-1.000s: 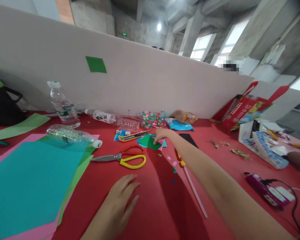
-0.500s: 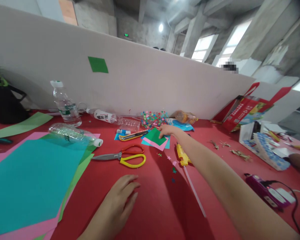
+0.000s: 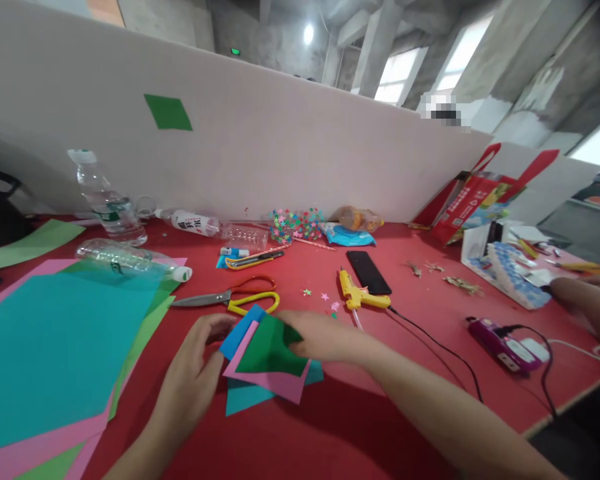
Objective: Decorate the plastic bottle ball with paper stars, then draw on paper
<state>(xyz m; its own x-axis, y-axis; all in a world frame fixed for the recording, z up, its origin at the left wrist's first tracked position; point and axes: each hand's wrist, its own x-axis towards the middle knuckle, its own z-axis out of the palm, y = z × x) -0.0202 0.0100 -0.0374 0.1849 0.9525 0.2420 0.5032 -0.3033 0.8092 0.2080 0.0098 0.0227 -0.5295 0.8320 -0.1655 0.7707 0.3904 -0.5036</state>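
My right hand is closed on a small stack of coloured paper squares, its thumb pressing the green square on top. Beneath that, a pink square, a blue one and a teal one fan out. My left hand is at the stack's left edge, thumb and fingers apart around the blue corner; whether it touches the paper I cannot tell. Just beyond the hands lie scissors with red and yellow handles. A yellow glue gun rests to the right.
Large coloured sheets cover the left, with a clear bottle lying on them. Behind are a utility knife, star confetti and a phone. A purple power strip and another person's hand are at right.
My right hand has drawn the paper stack from the back of the table towards me, uncovering the phone. My left hand has shifted left, beside the stack. The view has turned slightly right.
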